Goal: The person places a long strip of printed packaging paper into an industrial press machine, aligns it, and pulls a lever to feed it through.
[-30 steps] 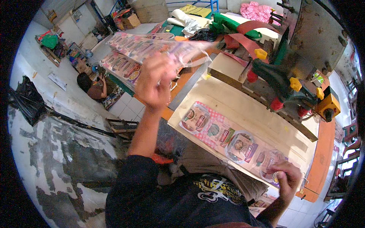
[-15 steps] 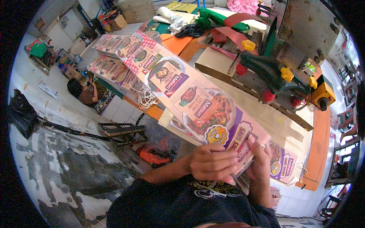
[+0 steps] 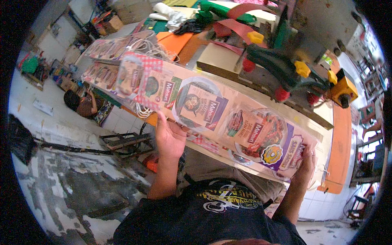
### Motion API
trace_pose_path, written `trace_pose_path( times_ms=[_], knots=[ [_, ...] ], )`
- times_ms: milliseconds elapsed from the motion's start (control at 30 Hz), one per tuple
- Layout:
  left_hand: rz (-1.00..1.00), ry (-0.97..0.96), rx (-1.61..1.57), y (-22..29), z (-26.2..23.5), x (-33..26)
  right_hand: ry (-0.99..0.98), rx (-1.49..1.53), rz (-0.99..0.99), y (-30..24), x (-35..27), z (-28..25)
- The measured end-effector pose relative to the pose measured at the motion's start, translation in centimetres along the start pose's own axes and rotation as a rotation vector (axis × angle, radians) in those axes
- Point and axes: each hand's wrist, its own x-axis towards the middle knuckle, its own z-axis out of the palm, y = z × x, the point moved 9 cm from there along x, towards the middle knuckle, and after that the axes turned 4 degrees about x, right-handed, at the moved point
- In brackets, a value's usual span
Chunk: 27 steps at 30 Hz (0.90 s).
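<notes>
While the left hand (image 3: pixel 169 136) is gripping the long strip of printed sachets (image 3: pixel 212 118) from below near its middle, fingers curled round the near edge, the right hand (image 3: pixel 305 163) is pinching the strip's purple end, thumb on top and fingers underneath. The strip is hanging in the air between the two hands, stretched across in front of the person's chest and above the pale cardboard sheet (image 3: pixel 322 134) on the workbench (image 3: pixel 341 134). Its far end, with the red-checked packets, is sticking out past the left hand unsupported, so it is likely to droop or fold there; the glossy film is probably slippery, and a loose pinch could let the purple end slide free. White string (image 3: pixel 149 47) is trailing near that far end and could snag the packets. As for containers, a cardboard box (image 3: pixel 109 23) is sitting far off at the top left, its contents too small to tell. More sachet strips (image 3: pixel 104 75) are lying on the bench beyond.
</notes>
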Motion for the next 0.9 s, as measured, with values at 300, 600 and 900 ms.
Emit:
trace_pose_path(
  times_ms=[300,600,900],
  knots=[
    [-0.022,0.096,-0.006,-2.5,0.7,0.3,-0.053,-0.045,-0.255,-5.0,0.7,-0.2],
    [-0.094,0.025,-0.02,-4.3,1.5,0.3,0.001,-0.145,-0.194,-5.4,1.2,-0.8],
    [-0.304,0.055,-0.244,-7.6,0.4,-0.5,0.105,0.013,-0.02,-3.4,1.8,-2.3]
  ],
)
